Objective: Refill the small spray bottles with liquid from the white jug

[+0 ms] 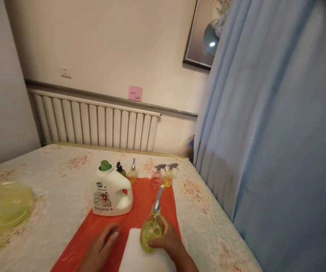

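Right hand [167, 238] clenched around the spray bottle [151, 230], upright on the white pad [137, 253], just in front of the jug [112, 192]; left hand [102, 245] released, flat on the red cloth [143, 200] beside the pad, left of the bottle.

A pink sticky note [135, 93] on the wall above the radiator carries a few handwritten dark marks that look like digits, but they are too small and blurred to read. The white detergent jug [112, 193] on the red cloth bears a front label [103, 198] with a small round dark logo at its top and a reddish picture below; no brand name or words on it can be made out. Nothing else in view shows legible writing.
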`<state>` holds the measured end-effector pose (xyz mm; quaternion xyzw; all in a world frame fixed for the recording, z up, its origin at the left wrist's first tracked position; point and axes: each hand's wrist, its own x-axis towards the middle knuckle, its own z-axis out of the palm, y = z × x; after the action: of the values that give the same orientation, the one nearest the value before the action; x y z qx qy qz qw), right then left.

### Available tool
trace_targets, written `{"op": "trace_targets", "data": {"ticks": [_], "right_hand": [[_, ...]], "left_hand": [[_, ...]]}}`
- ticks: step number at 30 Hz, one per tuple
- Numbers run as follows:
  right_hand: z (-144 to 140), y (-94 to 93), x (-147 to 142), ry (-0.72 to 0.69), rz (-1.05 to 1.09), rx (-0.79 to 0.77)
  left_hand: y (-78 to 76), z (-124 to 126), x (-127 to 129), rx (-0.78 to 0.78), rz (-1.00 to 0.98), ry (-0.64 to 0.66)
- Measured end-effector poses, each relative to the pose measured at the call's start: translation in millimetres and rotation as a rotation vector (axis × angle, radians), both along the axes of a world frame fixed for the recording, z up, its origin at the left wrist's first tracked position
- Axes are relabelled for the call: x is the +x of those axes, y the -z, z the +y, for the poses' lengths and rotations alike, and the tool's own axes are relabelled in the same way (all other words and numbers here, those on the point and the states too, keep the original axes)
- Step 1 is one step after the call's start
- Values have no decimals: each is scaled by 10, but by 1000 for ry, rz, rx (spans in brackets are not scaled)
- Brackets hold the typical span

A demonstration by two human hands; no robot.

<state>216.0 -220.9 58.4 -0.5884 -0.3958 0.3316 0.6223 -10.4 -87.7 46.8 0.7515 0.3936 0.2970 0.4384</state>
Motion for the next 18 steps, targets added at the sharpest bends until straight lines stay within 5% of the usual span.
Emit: {"op": "trace_targets", "data": {"ticks": [4,7,13,18], "right_hand": [[-174,-96,-241,-288,97,-38],[-241,-138,-381,-367,76,-60],[-321,-172,-525,-406,28,-183],[-342,-215,-568,-411,11,-165]], "left_hand": [[-552,-355,261,-179,-194,312],[-753,-501,301,-311,-280,458],[-750,-611,286,-506,-336,532],[-604,-641,316,-464,-410,466]]}}
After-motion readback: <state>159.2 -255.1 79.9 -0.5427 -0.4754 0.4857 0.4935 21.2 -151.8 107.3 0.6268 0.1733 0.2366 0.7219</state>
